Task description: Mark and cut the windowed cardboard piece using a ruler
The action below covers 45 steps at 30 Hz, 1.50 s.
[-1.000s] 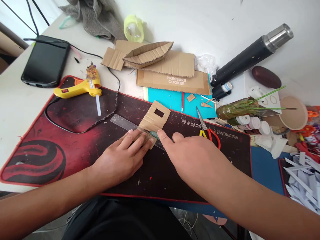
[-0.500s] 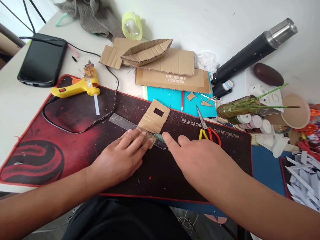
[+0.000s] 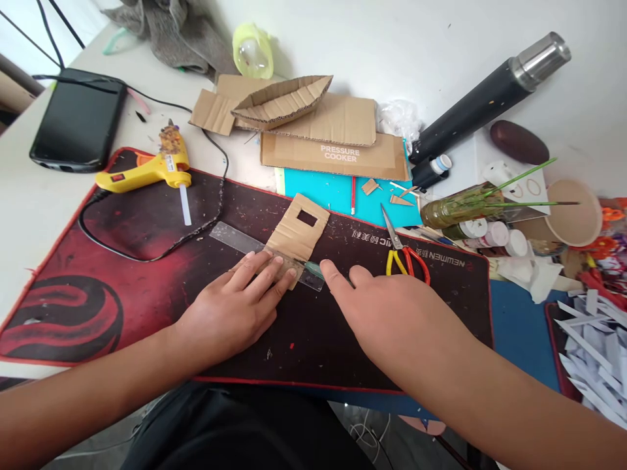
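A small piece of brown cardboard [image 3: 294, 230] with a rectangular hole lies on the dark desk mat. Across its lower part lies a clear ruler [image 3: 230, 237]. My left hand [image 3: 238, 301] presses the ruler down on the cardboard, fingers stretched out and lying flat, slightly apart. My right hand [image 3: 386, 313] is closed around a green-handled craft knife [image 3: 313, 268], index finger extended along it. The blade end sits against the ruler's edge on the cardboard, close to my left fingertips. Most of the knife's handle is hidden by my right hand.
Scissors [image 3: 398, 247] lie just beyond my right hand. A yellow glue gun [image 3: 147, 173] and its cord rest at left, near a black phone [image 3: 78, 121]. Cardboard pieces [image 3: 353, 121] are stacked at the back. A black cylinder [image 3: 470, 104], paint jars [image 3: 494, 234] and paper strips [image 3: 595, 352] are at right.
The whole view has shifted slightly. Both hands, the ruler and the cardboard keep nearly the same arrangement; the knife has barely moved along the ruler, if at all.
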### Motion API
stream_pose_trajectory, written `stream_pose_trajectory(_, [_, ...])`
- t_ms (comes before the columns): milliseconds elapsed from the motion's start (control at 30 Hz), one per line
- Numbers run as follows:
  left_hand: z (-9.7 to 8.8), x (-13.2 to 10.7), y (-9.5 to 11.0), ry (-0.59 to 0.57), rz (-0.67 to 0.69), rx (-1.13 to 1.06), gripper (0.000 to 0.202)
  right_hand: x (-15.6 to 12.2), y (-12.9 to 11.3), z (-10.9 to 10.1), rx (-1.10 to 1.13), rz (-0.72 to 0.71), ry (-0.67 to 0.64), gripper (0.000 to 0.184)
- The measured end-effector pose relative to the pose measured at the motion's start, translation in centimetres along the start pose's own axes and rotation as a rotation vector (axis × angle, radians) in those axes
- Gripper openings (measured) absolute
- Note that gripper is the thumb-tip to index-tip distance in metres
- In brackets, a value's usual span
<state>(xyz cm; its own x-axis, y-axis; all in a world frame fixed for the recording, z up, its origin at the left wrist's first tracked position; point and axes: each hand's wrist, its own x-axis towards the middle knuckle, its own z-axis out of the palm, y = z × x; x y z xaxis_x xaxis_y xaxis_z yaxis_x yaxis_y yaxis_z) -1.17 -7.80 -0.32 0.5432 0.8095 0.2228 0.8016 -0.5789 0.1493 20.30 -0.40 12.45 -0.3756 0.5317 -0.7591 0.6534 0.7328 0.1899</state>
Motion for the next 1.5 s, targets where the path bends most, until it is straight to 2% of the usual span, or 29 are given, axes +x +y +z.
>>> stream_pose_trajectory(100, [-0.2, 0.2, -0.1, 0.023, 0.030, 0.054, 0.040, -0.4, 0.3, 0.2, 0.031, 0.002, 0.047, 0.082])
stream_pose_trajectory(200, [0.0, 0.2, -0.3, 0.081, 0.070, 0.092, 0.039, -1.1, 0.8, 1.3, 0.117, 0.045, 0.238, 0.064])
stream_pose_trajectory(267, [0.2, 0.1, -0.4, 0.104, 0.093, 0.085, 0.038, -1.3, 1.0, 2.5, 0.271, 0.117, 0.432, 0.055])
stream_pose_trajectory(333, [0.4, -0.1, -0.4, 0.106, 0.108, 0.062, 0.036, -0.7, 0.9, 3.9, 0.499, 0.108, 0.575, 0.050])
stream_pose_trajectory(467, [0.4, -0.2, -0.4, 0.123, 0.158, 0.011, 0.033, 1.8, -0.2, 6.3, 0.816, 0.050, 0.712, 0.044])
stream_pose_trajectory(567, [0.0, -0.1, -1.1, 0.154, 0.110, -0.043, 0.025, 3.3, -0.8, 7.3, 0.937, 0.093, 0.735, 0.044])
stream_pose_trajectory(700, [-0.6, -0.3, -3.0, 0.143, -0.094, -0.084, 0.031, 3.9, -0.9, 8.4, 1.075, 0.169, 0.753, 0.047])
stream_pose_trajectory(833, [-0.3, -0.8, -4.1, 0.086, -0.093, -0.121, 0.039, 4.3, -1.2, 9.1, 1.225, 0.171, 0.797, 0.045])
stream_pose_trajectory(1033, [0.3, -1.5, -2.8, 0.094, -0.035, -0.080, 0.039, 6.7, -2.1, 8.2, 1.436, 0.112, 0.873, 0.047])
stream_pose_trajectory(1267, [0.7, -2.2, -1.5, 0.106, -0.013, -0.065, 0.040, 9.6, -1.7, 8.3, 1.514, 0.059, 0.944, 0.050])
stream_pose_trajectory(1500, [1.0, -1.4, -0.7, 0.099, 0.026, -0.072, 0.036, 11.9, -0.8, 8.2, 1.505, 0.007, 1.051, 0.046])
